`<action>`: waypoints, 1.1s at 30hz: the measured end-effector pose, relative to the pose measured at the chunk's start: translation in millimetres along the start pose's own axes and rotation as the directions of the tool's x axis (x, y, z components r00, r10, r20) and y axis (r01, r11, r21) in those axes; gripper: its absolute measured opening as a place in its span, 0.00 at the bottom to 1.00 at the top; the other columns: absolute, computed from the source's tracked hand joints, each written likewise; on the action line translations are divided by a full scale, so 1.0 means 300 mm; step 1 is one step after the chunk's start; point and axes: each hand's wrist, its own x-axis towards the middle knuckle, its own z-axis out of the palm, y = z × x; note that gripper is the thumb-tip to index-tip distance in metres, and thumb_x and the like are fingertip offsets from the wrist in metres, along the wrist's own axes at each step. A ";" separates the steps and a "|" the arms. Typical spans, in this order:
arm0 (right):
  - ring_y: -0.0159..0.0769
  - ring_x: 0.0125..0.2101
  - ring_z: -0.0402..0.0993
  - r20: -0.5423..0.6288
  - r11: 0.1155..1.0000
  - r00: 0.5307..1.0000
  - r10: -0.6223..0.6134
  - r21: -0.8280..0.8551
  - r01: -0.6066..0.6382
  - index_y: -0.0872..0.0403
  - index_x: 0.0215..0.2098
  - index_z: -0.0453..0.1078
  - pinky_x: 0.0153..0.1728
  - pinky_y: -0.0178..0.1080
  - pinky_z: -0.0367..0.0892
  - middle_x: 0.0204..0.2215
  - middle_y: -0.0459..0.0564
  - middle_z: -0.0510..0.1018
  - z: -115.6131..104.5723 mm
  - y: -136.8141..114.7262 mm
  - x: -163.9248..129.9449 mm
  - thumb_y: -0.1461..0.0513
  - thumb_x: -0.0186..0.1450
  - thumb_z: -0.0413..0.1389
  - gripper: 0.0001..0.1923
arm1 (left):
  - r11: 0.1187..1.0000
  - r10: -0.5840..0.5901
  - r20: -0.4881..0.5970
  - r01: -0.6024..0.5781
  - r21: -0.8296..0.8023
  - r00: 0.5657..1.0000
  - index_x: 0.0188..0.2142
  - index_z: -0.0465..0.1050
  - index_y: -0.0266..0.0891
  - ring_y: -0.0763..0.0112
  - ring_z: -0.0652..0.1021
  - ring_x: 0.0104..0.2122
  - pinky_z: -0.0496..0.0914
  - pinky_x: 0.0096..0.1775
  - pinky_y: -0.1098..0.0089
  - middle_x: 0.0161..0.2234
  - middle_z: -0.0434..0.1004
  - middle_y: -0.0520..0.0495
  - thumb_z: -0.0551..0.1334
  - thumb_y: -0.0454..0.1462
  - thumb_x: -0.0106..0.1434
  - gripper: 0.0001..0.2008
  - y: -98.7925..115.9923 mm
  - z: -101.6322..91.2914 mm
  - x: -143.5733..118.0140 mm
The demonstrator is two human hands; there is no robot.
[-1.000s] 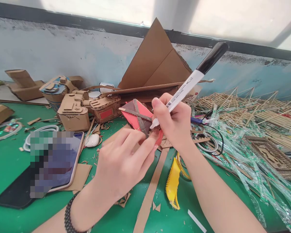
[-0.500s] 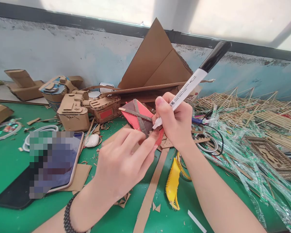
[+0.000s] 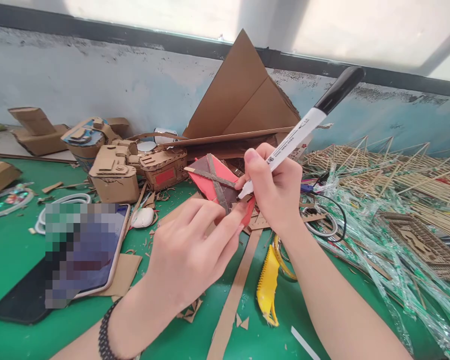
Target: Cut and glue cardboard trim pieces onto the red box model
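My right hand [image 3: 275, 187] is closed around a white marker [image 3: 296, 135] with a black end, which leans up to the right. Its tip points down at a small red and dark cardboard piece [image 3: 201, 165] crossed by dark strips; fingers partly hide the contact. Against the near side of this piece, my left hand [image 3: 195, 245] presses with its fingers bent, gripping its edge. A dark braided bracelet [image 3: 105, 330] circles the left wrist. Below the hands lie a yellow-handled cutter [image 3: 268, 285] and a long cardboard strip [image 3: 236, 292] on the green table [image 3: 165, 330].
Cardboard models [image 3: 114, 175] stand at the back left, before a large folded cardboard sheet [image 3: 232, 95]. A phone [image 3: 97, 260] and a white earbud case [image 3: 142, 217] lie left. Thin wooden sticks [image 3: 431, 170] and clear plastic wrapping [image 3: 363, 260] spread over the right side.
The marker and my right hand have shifted slightly to the right, its tip moving a little along the red and dark piece. My left hand stays almost still.
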 end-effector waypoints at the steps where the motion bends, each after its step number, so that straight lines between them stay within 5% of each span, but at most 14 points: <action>1: 0.26 0.18 0.63 -0.001 1.000 1.000 0.000 -0.011 0.000 0.50 0.22 0.58 0.20 0.32 0.61 0.18 0.38 0.63 0.000 -0.004 -0.001 0.57 0.75 0.56 0.23 | 1.000 -0.001 -0.002 0.001 -0.001 1.000 0.51 0.81 0.37 0.64 0.76 0.34 0.71 0.33 0.66 0.32 0.79 0.48 0.65 0.29 0.69 0.12 0.000 -0.001 0.001; 33: 0.27 0.18 0.65 -0.002 0.997 1.000 0.002 -0.077 -0.003 0.49 0.23 0.58 0.21 0.34 0.60 0.16 0.38 0.62 0.001 -0.006 -0.002 0.55 0.75 0.57 0.24 | 1.000 0.002 0.002 -0.002 -0.003 1.000 0.50 0.80 0.37 0.66 0.76 0.33 0.72 0.34 0.67 0.32 0.79 0.48 0.64 0.29 0.71 0.10 0.001 0.001 0.005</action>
